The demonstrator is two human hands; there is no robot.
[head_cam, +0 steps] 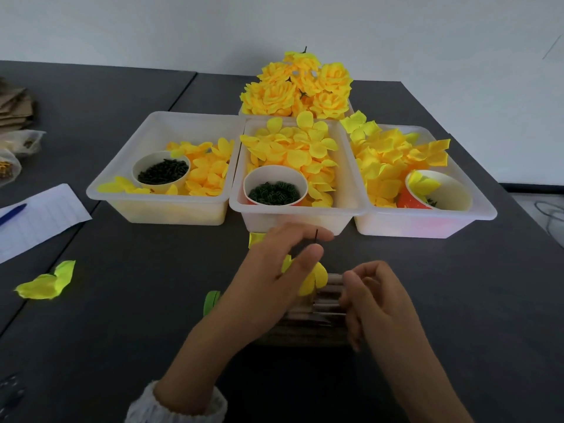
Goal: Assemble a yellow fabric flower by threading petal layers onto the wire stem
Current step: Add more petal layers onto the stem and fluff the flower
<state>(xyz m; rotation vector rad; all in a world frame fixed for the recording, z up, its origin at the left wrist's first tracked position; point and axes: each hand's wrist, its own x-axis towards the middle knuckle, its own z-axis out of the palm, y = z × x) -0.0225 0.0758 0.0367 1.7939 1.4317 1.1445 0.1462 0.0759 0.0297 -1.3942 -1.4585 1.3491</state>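
Observation:
My left hand [274, 270] pinches a thin dark wire stem [316, 235] that pokes up between thumb and fingers. A yellow petal layer [314, 279] hangs on the stem just under that hand. My right hand [375, 297] hovers right of the petals, fingers curled and blurred, over a small ridged block [323, 303]; I cannot tell whether it holds anything. Three white trays [158, 209], [293, 215], [427, 224] behind hold loose yellow petals [293, 145], each with a paper cup of small dark green parts [274, 193]. Finished yellow flowers [299, 87] are piled at the back.
A loose yellow-green petal piece [45, 282] lies on the dark table at the left. A sheet of paper with a blue pen [12, 213] sits at the left edge. Bags and cardboard [15, 111] lie far left. A green piece [211, 302] sits beside my left wrist.

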